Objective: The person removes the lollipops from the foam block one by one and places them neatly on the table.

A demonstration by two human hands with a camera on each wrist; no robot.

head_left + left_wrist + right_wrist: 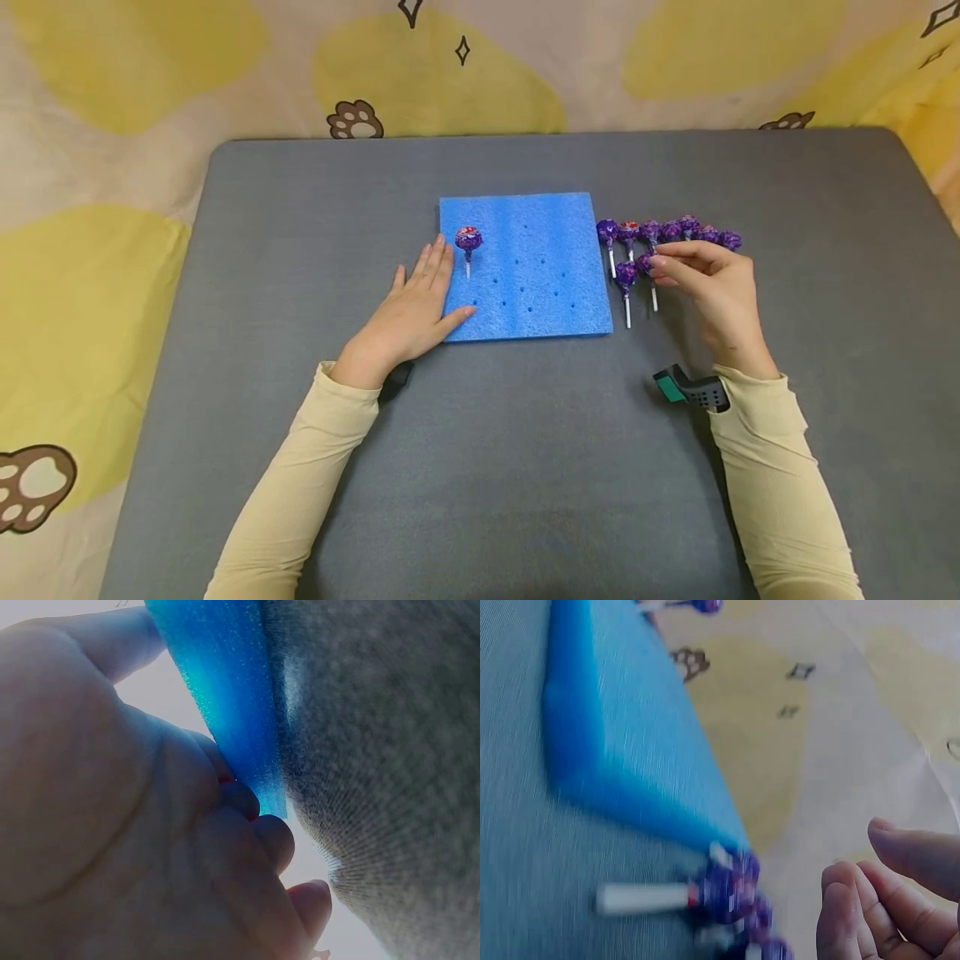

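A blue foam board with small holes lies on the table, and one purple-wrapped lollipop stands upright in its left part. My left hand rests along the board's left edge, fingers extended and thumb over the front left corner. To the right of the board, several purple lollipops lie in a group. Over the group's near side is my right hand, its fingertips close to a lollipop whose white stick points toward me. The right wrist view shows a gap between thumb and fingers, with nothing held.
The dark grey table carries the board and lollipops. A yellow and cream cloth with paw prints hangs behind the table and down its left side. A black strap with a green-faced device sits at the right wrist.
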